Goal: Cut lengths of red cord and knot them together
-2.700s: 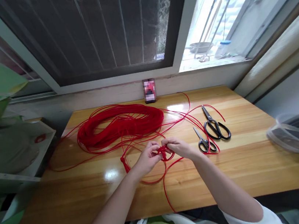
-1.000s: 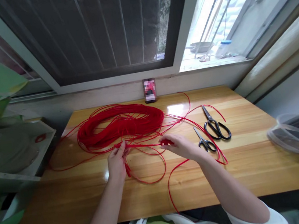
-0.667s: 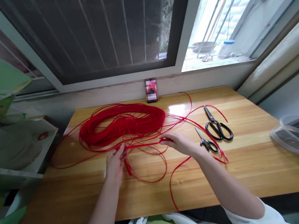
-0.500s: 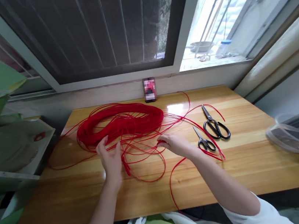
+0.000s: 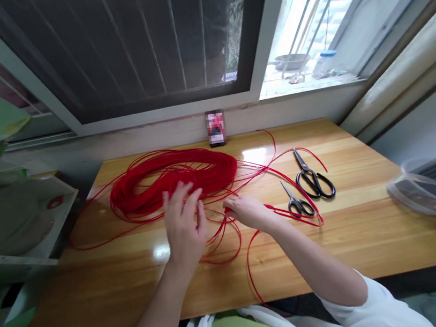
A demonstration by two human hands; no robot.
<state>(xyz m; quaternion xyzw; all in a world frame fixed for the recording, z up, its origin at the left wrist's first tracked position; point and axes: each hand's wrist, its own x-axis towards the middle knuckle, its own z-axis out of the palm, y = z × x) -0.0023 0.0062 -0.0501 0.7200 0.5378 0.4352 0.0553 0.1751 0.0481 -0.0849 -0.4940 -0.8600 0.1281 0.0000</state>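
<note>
A big coil of thin red cord (image 5: 215,172) lies across the back left of the wooden table. My right hand (image 5: 245,212) is closed in a pinch on several strands of red cord (image 5: 222,228) in front of the coil; loops hang out below its fingers. My left hand (image 5: 185,222) is open, its fingers spread, over the front edge of the coil and left of my right hand. It holds nothing that I can see and hides part of the loose cord. More red cord (image 5: 296,216) trails right, past my right wrist, and one strand runs off the table's front edge.
Small black-handled scissors (image 5: 300,206) and larger ones (image 5: 315,182) lie right of my right hand, with cord across them. A clear plastic container (image 5: 421,194) sits at the right edge. A phone-like object (image 5: 216,128) leans on the wall behind the wooden table (image 5: 365,229).
My left hand has moved right, from the coil's left front toward my right hand, fingers spreading. My right hand stays nearly in place, and the strands at its fingers are now gathered.
</note>
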